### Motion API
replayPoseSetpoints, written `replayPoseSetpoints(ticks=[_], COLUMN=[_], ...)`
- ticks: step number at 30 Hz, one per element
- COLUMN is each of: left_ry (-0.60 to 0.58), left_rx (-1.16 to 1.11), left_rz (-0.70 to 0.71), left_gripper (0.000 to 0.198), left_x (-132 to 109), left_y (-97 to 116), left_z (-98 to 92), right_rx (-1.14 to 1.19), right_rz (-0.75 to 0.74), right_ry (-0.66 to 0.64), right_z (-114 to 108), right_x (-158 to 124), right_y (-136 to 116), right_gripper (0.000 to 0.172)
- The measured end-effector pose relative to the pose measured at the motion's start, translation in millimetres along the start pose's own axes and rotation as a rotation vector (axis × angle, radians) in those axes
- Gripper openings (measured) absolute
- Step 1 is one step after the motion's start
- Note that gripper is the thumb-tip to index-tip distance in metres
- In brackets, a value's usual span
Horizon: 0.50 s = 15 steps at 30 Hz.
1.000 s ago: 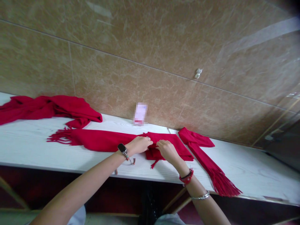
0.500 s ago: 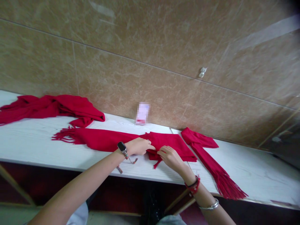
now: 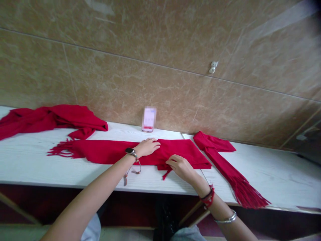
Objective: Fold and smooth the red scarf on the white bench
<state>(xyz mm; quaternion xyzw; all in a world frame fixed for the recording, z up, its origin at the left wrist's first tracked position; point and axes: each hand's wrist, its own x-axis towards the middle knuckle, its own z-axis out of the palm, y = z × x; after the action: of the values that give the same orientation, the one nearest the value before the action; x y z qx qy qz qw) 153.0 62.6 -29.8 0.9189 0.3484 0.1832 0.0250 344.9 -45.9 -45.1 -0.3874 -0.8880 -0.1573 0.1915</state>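
A red fringed scarf (image 3: 105, 151) lies lengthwise on the white tabletop (image 3: 30, 160), its right end folded over into a flat pad. My left hand (image 3: 147, 147) rests flat on top of the scarf near the fold, fingers stretched out. At the near edge of the folded part my right hand (image 3: 179, 164) pinches the cloth, close to a loose red tassel that hangs toward the table's front edge. I wear a watch on my left wrist and bracelets on my right.
A second red scarf (image 3: 225, 167) lies diagonally at the right, its fringe over the front edge. A heap of red scarves (image 3: 55, 117) sits at the back left. A small blurred card (image 3: 148, 119) stands against the brown marble wall (image 3: 160, 67).
My left hand has slid up from the fold's near edge and now lies flat on the scarf. My right hand has moved slightly toward the table's front edge. The folded part looks flatter.
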Motion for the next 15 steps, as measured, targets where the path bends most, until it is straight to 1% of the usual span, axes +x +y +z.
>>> replayPoseSetpoints(ticks=[2, 4, 6, 8, 11, 15], left_ry=[0.014, -0.020, -0.059, -0.068, -0.039, -0.010], left_rx=[-0.077, -0.155, -0.199, -0.205, -0.180, -0.153], left_rz=[-0.075, -0.121, -0.157, -0.184, -0.207, -0.214], left_gripper=[0.031, 0.034, 0.035, 0.030, 0.017, 0.009], left_x=[13.6, 28.1, 42.1, 54.1, 66.7, 74.0], left_y=[-13.9, -21.2, -22.0, -20.0, -18.5, -21.2], left_z=[4.2, 5.3, 6.0, 7.4, 9.4, 9.8], right_rx=[0.044, 0.083, 0.104, 0.106, 0.102, 0.121], right_rz=[0.010, 0.022, 0.027, 0.021, 0.014, 0.014], right_ry=[0.007, 0.016, 0.022, 0.024, 0.017, 0.008], right_z=[-1.3, -1.9, -1.7, -1.2, -1.3, -2.8], right_x=[0.7, 1.6, 2.2, 2.6, 3.0, 3.9], right_y=[-0.1, 0.0, 0.5, 1.1, 2.2, 3.0], right_gripper=[0.021, 0.023, 0.023, 0.023, 0.020, 0.019])
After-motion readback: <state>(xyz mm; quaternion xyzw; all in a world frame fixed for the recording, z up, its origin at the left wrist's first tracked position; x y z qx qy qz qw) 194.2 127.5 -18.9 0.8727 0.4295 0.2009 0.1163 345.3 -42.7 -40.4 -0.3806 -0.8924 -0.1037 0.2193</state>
